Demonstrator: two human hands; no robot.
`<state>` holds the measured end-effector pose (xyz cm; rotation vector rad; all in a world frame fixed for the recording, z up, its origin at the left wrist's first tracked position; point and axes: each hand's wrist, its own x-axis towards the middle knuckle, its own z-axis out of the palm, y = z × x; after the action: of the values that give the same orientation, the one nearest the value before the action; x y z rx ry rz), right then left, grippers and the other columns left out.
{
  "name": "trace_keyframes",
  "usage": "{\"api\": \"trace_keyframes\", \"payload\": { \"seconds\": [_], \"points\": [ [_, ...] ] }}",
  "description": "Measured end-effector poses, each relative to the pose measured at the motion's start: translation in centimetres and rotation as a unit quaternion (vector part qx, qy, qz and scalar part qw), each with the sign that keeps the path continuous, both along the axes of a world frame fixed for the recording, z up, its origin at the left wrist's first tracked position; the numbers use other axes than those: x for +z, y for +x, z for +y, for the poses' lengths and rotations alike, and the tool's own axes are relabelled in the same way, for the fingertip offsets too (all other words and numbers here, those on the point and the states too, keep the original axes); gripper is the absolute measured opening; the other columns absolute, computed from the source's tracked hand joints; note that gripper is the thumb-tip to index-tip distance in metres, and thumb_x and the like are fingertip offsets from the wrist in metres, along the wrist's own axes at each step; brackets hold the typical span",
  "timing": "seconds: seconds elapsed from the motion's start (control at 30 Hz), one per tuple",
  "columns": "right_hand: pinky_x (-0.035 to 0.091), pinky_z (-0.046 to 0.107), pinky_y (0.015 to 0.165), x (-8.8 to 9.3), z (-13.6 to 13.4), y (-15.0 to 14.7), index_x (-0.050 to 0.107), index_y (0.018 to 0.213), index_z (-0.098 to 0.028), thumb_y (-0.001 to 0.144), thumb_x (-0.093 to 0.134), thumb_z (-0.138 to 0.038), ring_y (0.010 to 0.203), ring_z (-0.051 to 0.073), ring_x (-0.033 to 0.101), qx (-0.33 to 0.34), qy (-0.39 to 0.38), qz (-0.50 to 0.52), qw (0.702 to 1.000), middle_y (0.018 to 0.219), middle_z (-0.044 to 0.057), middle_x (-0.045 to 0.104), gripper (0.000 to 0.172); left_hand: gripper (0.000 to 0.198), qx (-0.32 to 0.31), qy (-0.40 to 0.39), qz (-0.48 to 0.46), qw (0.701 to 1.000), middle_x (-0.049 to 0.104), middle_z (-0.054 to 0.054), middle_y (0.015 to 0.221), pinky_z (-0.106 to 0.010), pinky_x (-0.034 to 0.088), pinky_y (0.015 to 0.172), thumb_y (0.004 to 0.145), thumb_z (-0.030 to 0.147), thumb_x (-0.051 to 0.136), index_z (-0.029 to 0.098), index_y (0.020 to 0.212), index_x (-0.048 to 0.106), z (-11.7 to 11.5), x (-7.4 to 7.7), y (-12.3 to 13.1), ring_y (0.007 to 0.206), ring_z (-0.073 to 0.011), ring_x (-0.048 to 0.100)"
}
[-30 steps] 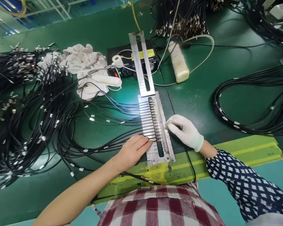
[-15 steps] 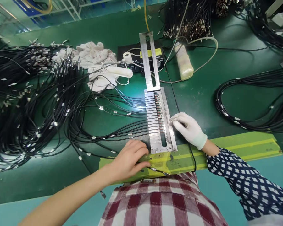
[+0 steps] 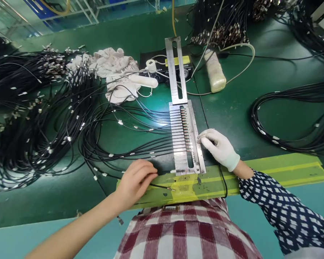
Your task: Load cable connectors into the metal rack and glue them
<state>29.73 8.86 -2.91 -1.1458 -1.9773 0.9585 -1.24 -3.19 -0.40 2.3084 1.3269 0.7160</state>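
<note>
My bare left hand (image 3: pixel 137 181) is closed on a thin black cable (image 3: pixel 160 186), low at the table's front edge. The cable's stripped tip points right, over the yellow-green tape. My right hand (image 3: pixel 218 147), in a white glove, has its thumb and fingers pressed together at the right edge of a slotted metal fixture (image 3: pixel 180 158). Whatever its fingertips pinch is too small to make out. Several black cables (image 3: pixel 158 144) lie side by side across the fixture, with their coppery and whitish ends over its slot. The slot's lower part holds no cable ends.
Above the fixture, a slotted metal plate (image 3: pixel 175 72) leans over a black control box (image 3: pixel 155 66). Big bundles of black cable (image 3: pixel 67 118) spread on the left. White cloths (image 3: pixel 116 68), a whitish bottle (image 3: pixel 215 72) and coiled cables (image 3: pixel 261 129) lie around. Tape (image 3: pixel 280 167) covers the table's front edge.
My left hand has drawn back left, away from the fixture, and the cable's tip has moved left and slightly up with it. My right hand stays at the fixture's edge. The view has shifted slightly.
</note>
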Motion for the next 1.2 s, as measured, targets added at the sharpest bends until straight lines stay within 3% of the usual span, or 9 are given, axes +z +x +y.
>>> {"api": "trace_keyframes", "payload": {
  "seconds": [0.1, 0.23, 0.37, 0.47, 0.67, 0.83, 0.93, 1.07, 1.2],
  "points": [
    [0.049, 0.039, 0.087, 0.1, 0.0, -0.1, 0.067, 0.079, -0.022, 0.097, 0.05, -0.034, 0.092, 0.023, 0.063, -0.001, 0.003, 0.003, 1.0, 0.095, 0.005, 0.067, 0.028, 0.008, 0.042, 0.035, 0.052, 0.997, 0.063, -0.005, 0.097, -0.035, 0.044, 0.083, 0.094, 0.017, 0.056, 0.02, 0.101, 0.058, 1.4, -0.6, 1.3, 0.093, -0.0196, 0.057],
    [0.051, 0.04, 0.086, 0.4, -0.1, -0.1, 0.067, 0.079, -0.022, 0.097, 0.049, -0.031, 0.093, 0.023, 0.063, 0.005, 0.008, -0.003, 1.0, 0.095, 0.006, 0.067, 0.027, 0.017, 0.006, 0.022, 0.093, 0.995, 0.064, -0.008, 0.104, -0.036, 0.043, 0.081, 0.096, 0.023, 0.053, 0.018, 0.112, 0.058, 3.0, -1.8, 4.6, 0.096, -0.0217, 0.056],
    [0.052, 0.042, 0.086, 0.4, -0.2, 0.0, 0.067, 0.082, -0.021, 0.096, 0.051, -0.03, 0.095, 0.024, 0.064, 0.01, 0.022, -0.005, 1.0, 0.097, 0.008, 0.068, 0.023, 0.01, -0.008, 0.0, 0.078, 0.997, 0.064, -0.005, 0.093, -0.034, 0.04, 0.076, 0.097, 0.023, 0.05, 0.018, 0.097, 0.059, 3.6, -2.0, 6.6, 0.088, -0.0197, 0.054],
    [0.052, 0.043, 0.087, 0.2, -0.2, 0.1, 0.068, 0.081, -0.021, 0.096, 0.051, -0.029, 0.093, 0.024, 0.064, 0.013, 0.026, -0.003, 1.0, 0.097, 0.008, 0.069, 0.023, 0.008, 0.004, -0.014, 0.075, 0.997, 0.063, -0.004, 0.092, -0.034, 0.04, 0.078, 0.097, 0.021, 0.051, 0.018, 0.095, 0.058, 3.0, -1.7, 5.2, 0.088, -0.019, 0.054],
    [0.051, 0.039, 0.085, 0.2, 0.1, 0.0, 0.066, 0.08, -0.022, 0.096, 0.051, -0.027, 0.092, 0.023, 0.064, 0.014, 0.019, 0.003, 1.0, 0.094, 0.006, 0.068, 0.022, 0.007, 0.084, 0.026, 0.143, 0.986, 0.063, -0.007, 0.098, -0.037, 0.04, 0.083, 0.094, 0.016, 0.054, 0.019, 0.098, 0.059, -0.2, -1.0, -0.6, 0.093, -0.0214, 0.056],
    [0.051, 0.039, 0.084, 0.3, 0.3, 0.0, 0.065, 0.079, -0.022, 0.098, 0.05, -0.03, 0.09, 0.023, 0.063, 0.021, 0.016, 0.005, 1.0, 0.093, 0.006, 0.068, 0.026, 0.02, 0.049, 0.073, 0.145, 0.985, 0.064, -0.011, 0.106, -0.04, 0.044, 0.087, 0.093, 0.015, 0.054, 0.017, 0.113, 0.057, 0.2, -1.6, 2.2, 0.102, -0.0249, 0.056],
    [0.051, 0.041, 0.085, 0.3, 0.3, 0.2, 0.067, 0.081, -0.022, 0.098, 0.05, -0.032, 0.092, 0.023, 0.063, 0.025, 0.013, 0.01, 1.0, 0.095, 0.007, 0.068, 0.026, 0.021, 0.002, 0.03, 0.071, 0.997, 0.064, -0.008, 0.099, -0.035, 0.05, 0.082, 0.094, 0.01, 0.048, 0.017, 0.113, 0.056, 1.8, -2.1, 4.3, 0.093, -0.0202, 0.058],
    [0.052, 0.041, 0.084, 0.4, 0.3, 0.1, 0.067, 0.08, -0.022, 0.098, 0.049, -0.033, 0.09, 0.023, 0.064, 0.024, 0.006, 0.007, 1.0, 0.094, 0.007, 0.068, 0.028, 0.022, -0.027, 0.008, -0.029, 0.999, 0.062, -0.006, 0.095, -0.027, 0.052, 0.076, 0.094, 0.008, 0.049, 0.019, 0.111, 0.059, 3.4, -2.1, 4.0, 0.086, -0.0148, 0.058],
    [0.053, 0.04, 0.083, 0.7, 0.3, -0.1, 0.066, 0.078, -0.022, 0.098, 0.049, -0.037, 0.089, 0.023, 0.063, 0.014, -0.008, 0.012, 1.0, 0.092, 0.007, 0.068, 0.03, 0.032, -0.061, 0.023, -0.011, 0.998, 0.061, -0.006, 0.092, -0.026, 0.052, 0.073, 0.096, 0.008, 0.045, 0.02, 0.121, 0.06, 4.4, -1.9, 2.9, 0.082, -0.0141, 0.058]
  ]
}}
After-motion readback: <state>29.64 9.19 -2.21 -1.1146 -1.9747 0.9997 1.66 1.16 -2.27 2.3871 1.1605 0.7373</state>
